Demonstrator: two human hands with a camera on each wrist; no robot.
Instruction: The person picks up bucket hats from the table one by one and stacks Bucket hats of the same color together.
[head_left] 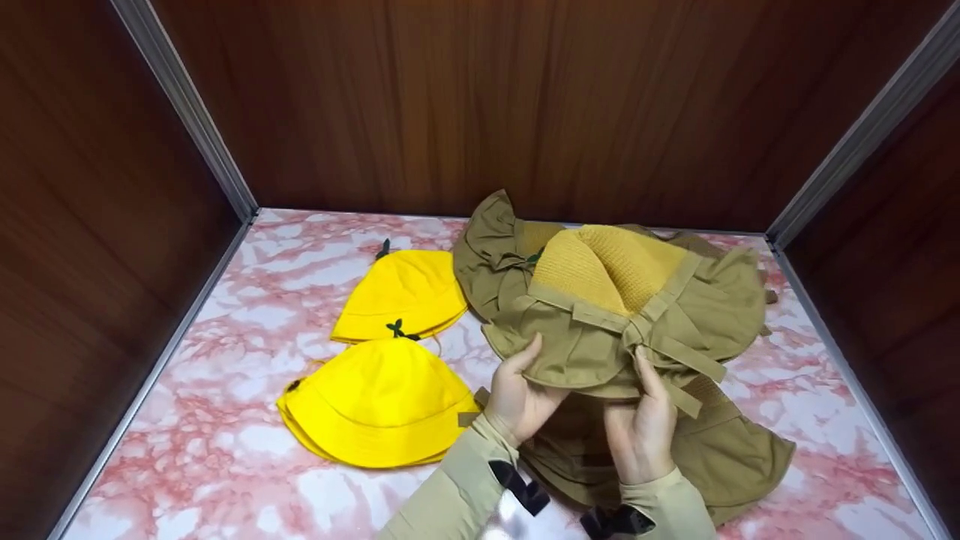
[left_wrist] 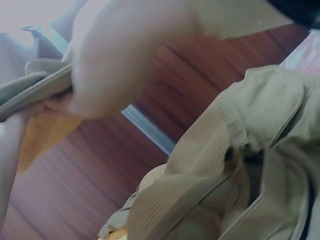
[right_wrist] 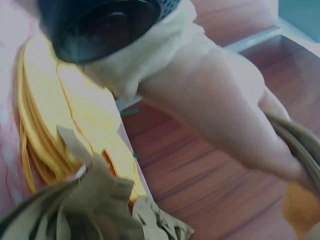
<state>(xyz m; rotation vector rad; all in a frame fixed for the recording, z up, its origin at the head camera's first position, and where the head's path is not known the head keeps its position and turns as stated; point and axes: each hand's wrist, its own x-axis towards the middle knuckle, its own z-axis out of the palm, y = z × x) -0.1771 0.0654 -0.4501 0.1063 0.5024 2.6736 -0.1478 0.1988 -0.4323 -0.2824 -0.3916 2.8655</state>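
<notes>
A sun hat (head_left: 577, 270) with a mustard mesh crown and a wide khaki brim is held up by both hands. My left hand (head_left: 525, 401) grips the near edge of the brim, thumb on top. Beside the bow, my right hand (head_left: 649, 431) pinches the same brim between thumb and fingers. In the left wrist view, the brim (left_wrist: 45, 90) passes between the fingers, with the crown partly hidden below. Another khaki hat (head_left: 739, 457) lies beneath the forearms, and one more khaki hat (head_left: 487, 255) sits behind the held one, partly covered.
Two groups of yellow bucket hats, a far one (head_left: 409, 292) and a near one (head_left: 382, 390), lie on the left, with green sprout trims. Pink marbled tabletop (head_left: 247, 337) spreads under everything. Dark wood panels (head_left: 450, 105) with metal edging enclose the back and sides.
</notes>
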